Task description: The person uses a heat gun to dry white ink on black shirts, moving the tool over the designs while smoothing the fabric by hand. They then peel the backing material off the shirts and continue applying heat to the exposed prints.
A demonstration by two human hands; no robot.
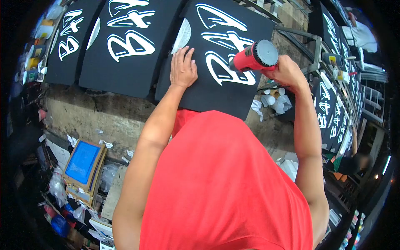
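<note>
The step in hand looks to be heating a fresh print: the right hand (286,71) has its fingers wrapped around the grip of a red heat gun (250,58), whose nozzle points down over the white lettering (229,68). Whether hot air is flowing, I cannot tell. That lettering sits on the nearest black shirt panel (183,98), directly in front of the person. The left hand (183,71) lies on the same panel, holding nothing, its fingers a little apart and their tips at the lower end of a pale half-circle (182,36), perhaps the neck opening. The next move calls for an even pass along the letters — nozzle off the cloth, left fingers clear of the heat.

Two more lettered panels, a middle one (121,77) and a far-left one (62,71), lie alongside; another row of printed panels (325,102) stands at the right. Below the panels runs a worn brown surface (104,121) — tabletop or floor, I cannot say — with paper scraps along it. Paint jars (32,62) crowd the left edge, a blue screen frame (83,162) leans at lower left, and another person (348,164) shows at the far right.
</note>
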